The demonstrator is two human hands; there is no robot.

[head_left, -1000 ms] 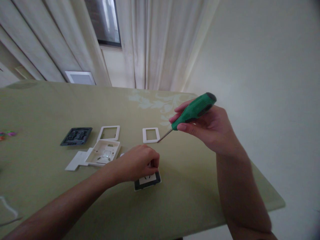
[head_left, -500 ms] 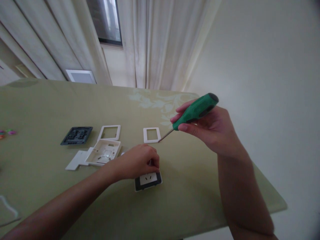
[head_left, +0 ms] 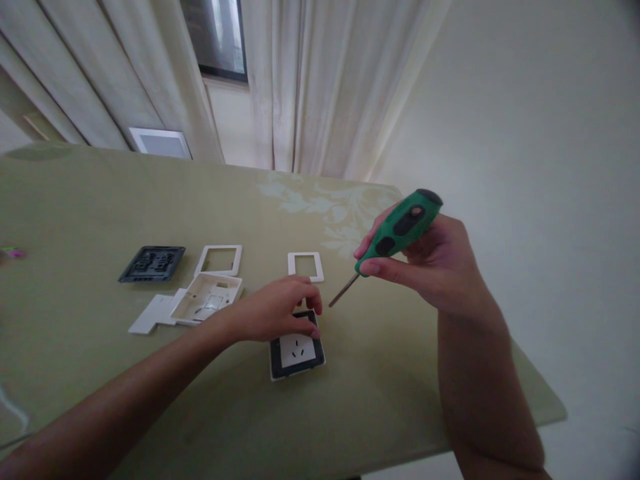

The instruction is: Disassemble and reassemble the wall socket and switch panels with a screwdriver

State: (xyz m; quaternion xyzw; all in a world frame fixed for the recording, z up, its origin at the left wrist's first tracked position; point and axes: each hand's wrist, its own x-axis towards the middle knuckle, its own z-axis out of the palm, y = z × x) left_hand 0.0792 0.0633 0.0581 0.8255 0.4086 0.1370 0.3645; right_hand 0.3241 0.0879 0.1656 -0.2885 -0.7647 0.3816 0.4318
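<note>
A green-handled screwdriver (head_left: 400,227) is held in my right hand (head_left: 435,267), its handle tilted up to the right. The bare metal tip points down and left, above the table and apart from the socket. My left hand (head_left: 280,308) hovers low over the wall socket (head_left: 297,350), thumb and fingers apart, covering its upper left part. Whether the fingertips touch the socket I cannot tell. This socket has a white face with slots and a dark surround, and lies face up on the table.
Left of my left hand lie a white back box (head_left: 205,300), a white flat piece (head_left: 153,313), a white frame (head_left: 220,260) and a dark plate (head_left: 153,264). Another white frame (head_left: 316,265) lies beyond my left hand. The table's edge (head_left: 415,459) runs along the front.
My left hand's fingers have spread from a closed pinch, uncovering more of the socket. The screwdriver's tip has moved down and slightly right, away from the far white frame in view.
</note>
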